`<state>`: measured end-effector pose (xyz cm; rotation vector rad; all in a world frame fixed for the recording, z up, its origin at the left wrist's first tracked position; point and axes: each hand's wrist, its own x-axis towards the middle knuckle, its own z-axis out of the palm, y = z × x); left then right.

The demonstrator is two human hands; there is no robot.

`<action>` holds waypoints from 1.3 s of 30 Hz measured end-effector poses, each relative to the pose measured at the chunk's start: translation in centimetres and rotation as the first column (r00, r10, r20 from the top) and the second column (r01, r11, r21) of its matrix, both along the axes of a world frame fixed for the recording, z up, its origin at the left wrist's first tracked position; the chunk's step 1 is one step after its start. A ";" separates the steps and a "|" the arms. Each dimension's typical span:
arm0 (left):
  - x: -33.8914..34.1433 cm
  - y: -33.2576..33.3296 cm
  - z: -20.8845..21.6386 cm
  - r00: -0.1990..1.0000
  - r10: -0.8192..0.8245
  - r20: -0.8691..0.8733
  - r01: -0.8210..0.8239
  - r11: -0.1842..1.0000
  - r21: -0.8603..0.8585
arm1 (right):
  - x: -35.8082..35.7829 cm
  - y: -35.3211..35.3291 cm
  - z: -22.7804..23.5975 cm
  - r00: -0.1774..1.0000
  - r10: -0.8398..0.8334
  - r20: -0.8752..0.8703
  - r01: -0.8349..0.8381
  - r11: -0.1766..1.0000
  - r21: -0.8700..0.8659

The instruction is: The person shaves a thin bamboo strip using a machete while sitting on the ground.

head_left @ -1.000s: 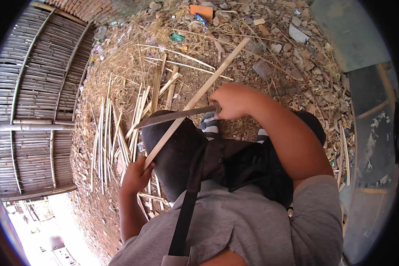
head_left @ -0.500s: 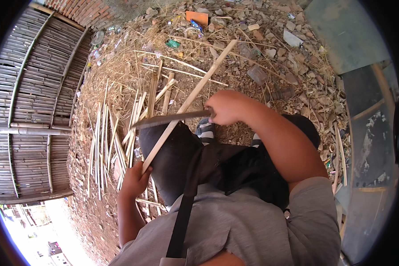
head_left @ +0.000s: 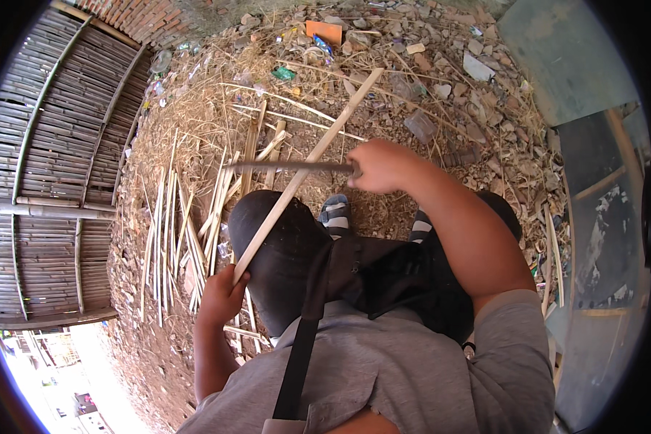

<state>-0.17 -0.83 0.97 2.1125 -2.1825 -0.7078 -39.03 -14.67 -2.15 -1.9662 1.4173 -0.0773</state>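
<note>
A long pale bamboo strip (head_left: 289, 192) slants across my left knee, its far end pointing up and to the right. My left hand (head_left: 223, 291) is closed round the strip's near end. My right hand (head_left: 382, 166) grips the handle of a long dark machete (head_left: 296, 166). Its blade points left and crosses the strip a little beyond the knee; blade and strip look to be touching, though I cannot tell for sure. Most of the handle is hidden inside my fist.
Several split bamboo strips (head_left: 165, 246) lie on the ground to the left, with shorter pieces (head_left: 252, 141) beyond my knee. Rubble (head_left: 477, 108), straw and litter cover the far ground. A bamboo-slat wall (head_left: 58, 130) stands left, grey panels (head_left: 600, 239) right.
The machete has moved farther along the strip, away from me, and its blade now shows as a thinner edge. My left hand and the strip have hardly moved.
</note>
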 end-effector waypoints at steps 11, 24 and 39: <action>0.0 -0.3 -0.2 0.998 -0.051 -0.024 0.050 0.998 -0.041 | -6.5 -2.8 -2.3 0.881 -0.458 0.121 0.467 0.882 -0.061; 0.5 0.1 0.8 0.977 0.080 -0.196 -0.040 0.979 0.201 | -5.7 -2.5 -2.2 0.949 -0.311 0.044 0.310 0.950 0.022; 0.1 -0.2 0.6 0.998 0.017 -0.063 -0.011 0.995 0.100 | -6.5 -3.2 -1.7 0.888 -0.418 0.193 0.358 0.890 0.283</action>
